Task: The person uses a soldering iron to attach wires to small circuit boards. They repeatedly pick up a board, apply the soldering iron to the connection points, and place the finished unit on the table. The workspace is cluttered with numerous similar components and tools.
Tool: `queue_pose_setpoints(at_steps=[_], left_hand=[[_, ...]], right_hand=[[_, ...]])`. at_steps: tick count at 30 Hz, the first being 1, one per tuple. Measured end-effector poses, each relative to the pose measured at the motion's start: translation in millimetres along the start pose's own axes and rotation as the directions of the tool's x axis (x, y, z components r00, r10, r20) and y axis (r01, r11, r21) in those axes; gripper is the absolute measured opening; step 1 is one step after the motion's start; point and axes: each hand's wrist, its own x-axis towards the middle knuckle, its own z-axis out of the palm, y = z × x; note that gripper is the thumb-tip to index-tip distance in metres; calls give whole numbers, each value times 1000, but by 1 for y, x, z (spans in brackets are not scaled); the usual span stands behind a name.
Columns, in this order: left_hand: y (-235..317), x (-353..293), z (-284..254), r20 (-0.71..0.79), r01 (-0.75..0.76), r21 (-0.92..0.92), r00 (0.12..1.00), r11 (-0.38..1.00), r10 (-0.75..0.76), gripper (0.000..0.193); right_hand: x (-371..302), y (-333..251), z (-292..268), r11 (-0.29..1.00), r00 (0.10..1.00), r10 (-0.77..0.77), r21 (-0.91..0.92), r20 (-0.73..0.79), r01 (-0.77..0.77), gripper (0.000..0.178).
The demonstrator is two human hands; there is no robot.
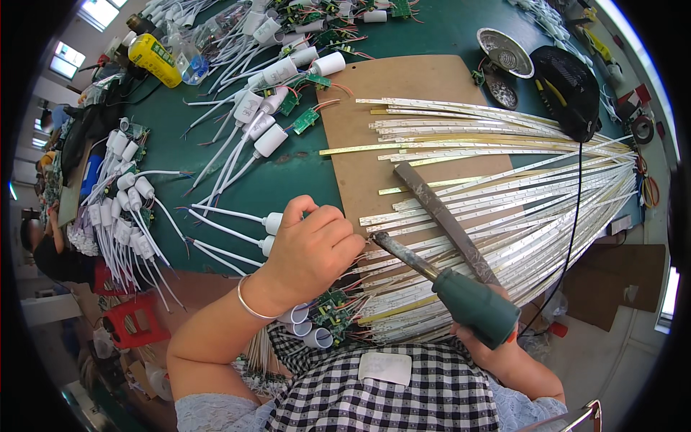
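Note:
My left hand (pixel 317 248) is closed in a pinch at the left ends of the LED strips (pixel 461 245). What lies between its fingertips is too small to make out. My right hand (pixel 484 345) grips a soldering iron (pixel 475 306) by its dark green handle. The iron's dark tip reaches almost to my left fingertips. White cylindrical housings with cables (pixel 272 223) stick out from behind my left hand. Below it, green circuit boards (pixel 331 309) and open white housings (pixel 317 338) lie against the checked apron. A dark flat bar (pixel 443 216) rests across the strips.
A brown board (pixel 410 75) lies under the strips on the green table (pixel 432 36). Wired housings (pixel 271 140) crowd the far left. A metal dish (pixel 506 52) and a black mesh cap (pixel 565 86) sit far right. A black cord (pixel 578 209) crosses the strips.

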Motion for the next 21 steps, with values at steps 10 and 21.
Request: queue_pose_setpoints(at_steps=[10, 21], left_hand=[[0, 0, 1, 15, 10, -4, 1000, 1000, -10, 17], [-1, -1, 2, 23, 10, -4, 1000, 1000, -10, 19]], right_hand=[[-3, 2, -4, 982, 992, -125, -145, -29, 120, 43], [-5, 4, -1, 999, 1000, -15, -41, 18, 16, 46]])
